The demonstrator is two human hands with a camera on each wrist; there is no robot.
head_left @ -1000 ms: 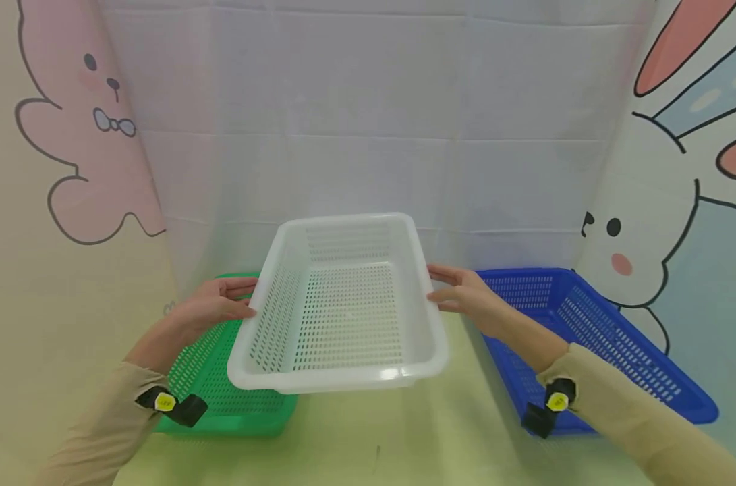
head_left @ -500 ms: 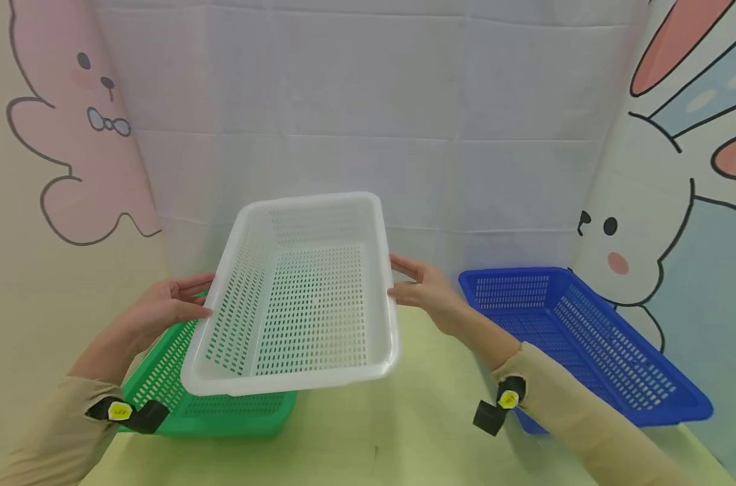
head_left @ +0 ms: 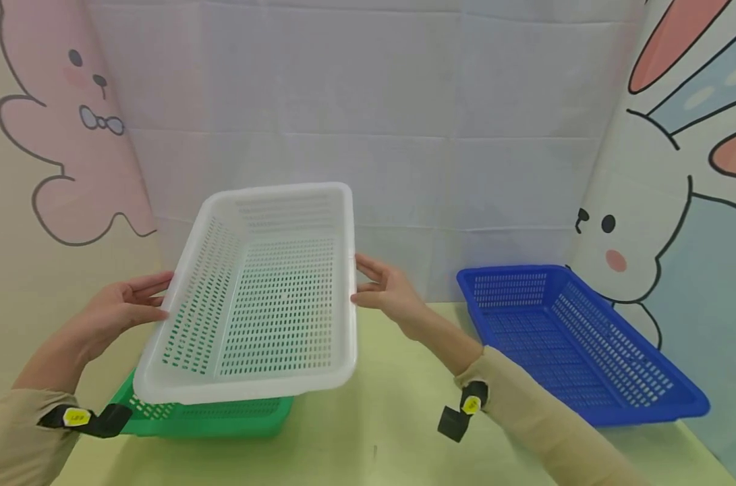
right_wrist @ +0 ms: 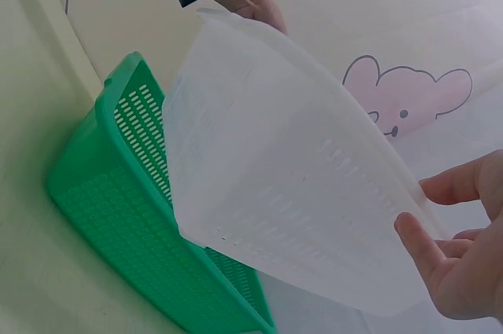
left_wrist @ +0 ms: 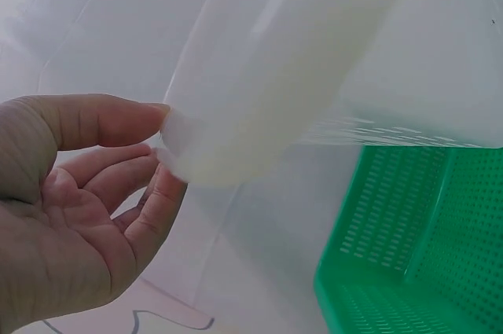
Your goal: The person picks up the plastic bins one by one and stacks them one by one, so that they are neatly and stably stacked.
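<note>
A white slotted plastic basket hangs tilted in the air between both hands, above the green basket. My left hand pinches its left rim between thumb and fingertips, as the left wrist view shows up close. On the opposite rim, my right hand pinches with thumb and fingers. Seen from the right wrist, the white basket's lower corner overlaps the rim of the green basket. Nothing lies inside the white basket. Much of the green basket is hidden beneath it in the head view.
A blue slotted basket stands on the pale green table at the right. Behind rises a white cloth backdrop, with a pink animal drawing at the left and a rabbit drawing at the right.
Both hands have carried the white basket leftward and slightly up, from the middle of the table to over the green basket. The blue basket has come more into view from behind the right arm.
</note>
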